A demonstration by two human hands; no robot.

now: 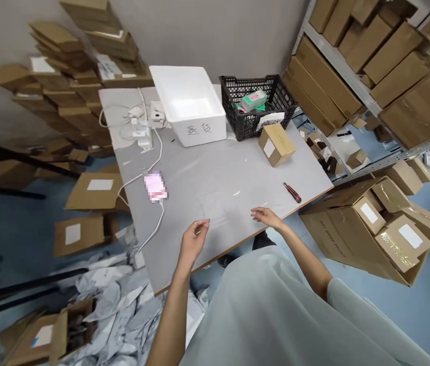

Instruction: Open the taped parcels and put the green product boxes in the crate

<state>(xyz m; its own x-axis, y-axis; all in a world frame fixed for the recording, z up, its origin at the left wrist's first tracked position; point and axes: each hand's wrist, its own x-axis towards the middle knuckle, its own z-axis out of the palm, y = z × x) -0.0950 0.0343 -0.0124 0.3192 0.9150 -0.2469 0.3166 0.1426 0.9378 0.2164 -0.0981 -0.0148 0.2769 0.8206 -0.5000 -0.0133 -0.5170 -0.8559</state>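
Note:
My left hand [194, 240] hovers over the near edge of the grey table [207, 173], fingers loosely curled and apart, holding nothing. My right hand [266, 217] rests near the same edge, fingers stretched flat on the surface, empty. A faint clear plastic sheet [215, 211] lies on the table between the two hands. A red and black utility knife [292, 192] lies to the right of my right hand. A small cardboard box [276, 144] sits further back on the right. A phone [155, 186] on a white cable lies to the left.
A white foam box [189, 104] and a black plastic crate [257, 105] stand at the table's far end, beside a power strip [142, 133]. Cardboard boxes fill the shelves [371, 56] on the right and the floor. Grey mailer bags [111, 295] lie piled at lower left.

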